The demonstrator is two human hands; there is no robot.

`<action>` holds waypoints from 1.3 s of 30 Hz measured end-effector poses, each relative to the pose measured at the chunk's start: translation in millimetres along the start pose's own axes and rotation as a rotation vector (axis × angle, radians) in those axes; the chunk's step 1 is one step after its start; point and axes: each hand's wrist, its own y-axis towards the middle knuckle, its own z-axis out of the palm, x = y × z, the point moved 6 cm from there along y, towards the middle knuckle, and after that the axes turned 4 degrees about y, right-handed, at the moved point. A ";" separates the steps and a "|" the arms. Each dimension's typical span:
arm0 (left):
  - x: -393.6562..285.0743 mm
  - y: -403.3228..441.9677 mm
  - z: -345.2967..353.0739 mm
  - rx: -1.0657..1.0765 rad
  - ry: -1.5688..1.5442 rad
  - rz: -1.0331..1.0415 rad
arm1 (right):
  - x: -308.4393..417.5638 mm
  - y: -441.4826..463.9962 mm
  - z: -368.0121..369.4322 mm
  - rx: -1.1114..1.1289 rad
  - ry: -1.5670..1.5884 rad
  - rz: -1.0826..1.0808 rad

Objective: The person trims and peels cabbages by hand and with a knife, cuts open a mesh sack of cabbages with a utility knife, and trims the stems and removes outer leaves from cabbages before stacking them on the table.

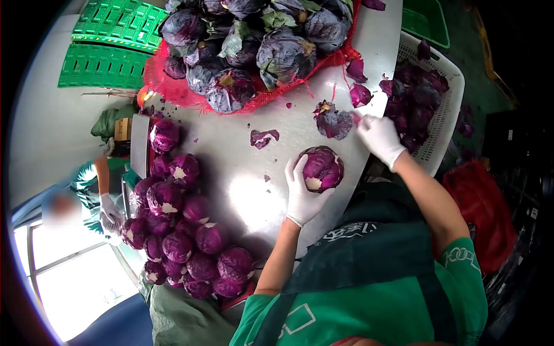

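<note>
My left hand (304,196), in a white glove, is wrapped round a trimmed red cabbage (324,167) with a pale cut patch on its near side. My right hand (378,138), gloved too, is above the table's right edge with its fingers curled in. A small pinkish-purple bit shows at its fingertips, too blurred to name. Just left of that hand lies a dark outer cabbage leaf (334,124). A torn purple leaf (264,138) rests farther left on the metal table (225,144).
Untrimmed cabbages (285,55) sit on red netting (254,104) at the back. Peeled cabbages (176,247) are heaped at left. A white basket (447,124) of leaves stands at right. Green crates (104,66) are at back left; a co-worker's gloved hand (109,213) is at far left.
</note>
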 end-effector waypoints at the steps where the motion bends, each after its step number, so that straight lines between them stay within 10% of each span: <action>1: 8.2 -3.5 -2.4 -0.046 -0.050 -0.007 | -13.0 13.5 -6.6 0.017 -0.123 0.053; 6: 13.0 -4.2 1.9 -0.127 0.009 -0.105 | 75.2 -39.3 -4.0 0.388 0.265 0.033; 7: 10.4 -0.7 3.1 -0.140 0.004 -0.104 | 79.2 -53.0 13.2 0.214 0.177 -0.270; 11: 10.3 4.2 1.0 -0.091 0.087 -0.114 | 80.4 -62.3 22.2 0.337 0.229 -0.109; 20: 16.8 -7.4 -1.4 -0.128 -0.030 -0.130 | 4.4 -25.6 -7.2 -0.149 -0.047 -0.079; 29: 9.4 -17.4 -18.5 -0.174 -0.159 -0.108 | 86.0 -37.9 38.1 0.490 0.447 -0.048; 39: 9.3 -11.7 1.3 -0.289 -0.043 -0.224 | 90.7 -37.1 32.7 0.360 -0.086 -0.366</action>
